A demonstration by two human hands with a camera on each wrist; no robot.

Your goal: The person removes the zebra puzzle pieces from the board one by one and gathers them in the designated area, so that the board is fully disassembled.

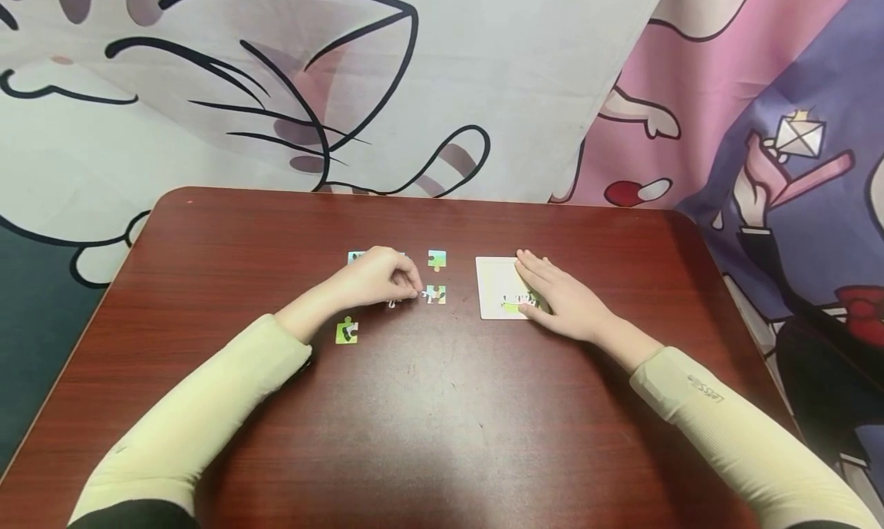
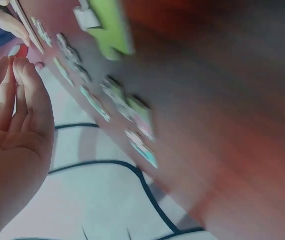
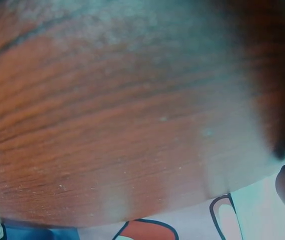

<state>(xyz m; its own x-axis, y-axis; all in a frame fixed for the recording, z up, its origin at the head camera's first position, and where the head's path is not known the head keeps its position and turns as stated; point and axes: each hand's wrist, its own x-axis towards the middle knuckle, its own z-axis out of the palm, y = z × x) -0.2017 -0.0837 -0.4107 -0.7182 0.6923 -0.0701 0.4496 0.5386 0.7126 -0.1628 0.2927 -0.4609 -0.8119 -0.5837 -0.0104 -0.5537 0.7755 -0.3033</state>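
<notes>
My left hand (image 1: 378, 277) is over a group of jigsaw pieces, thumb and fingers curled with the tips together. Those fingertips are right at the left tab of a puzzle piece (image 1: 436, 294) in the head view; the left wrist view shows nothing between them. Partly hidden beneath this hand are more pieces, one showing its blue edge (image 1: 355, 256). A blue-green piece (image 1: 437, 259) lies just beyond. Nearer the body lies a green piece (image 1: 347, 331). My right hand (image 1: 562, 299) rests flat, fingers straight, on the right part of a white square card (image 1: 492, 287) with a small green picture.
Everything lies on a dark red-brown wooden table (image 1: 442, 421) with rounded far corners. Behind its far edge hangs a cloth (image 1: 525, 76) printed with cartoon figures. The right wrist view shows mostly wood-grain tabletop (image 3: 132, 125).
</notes>
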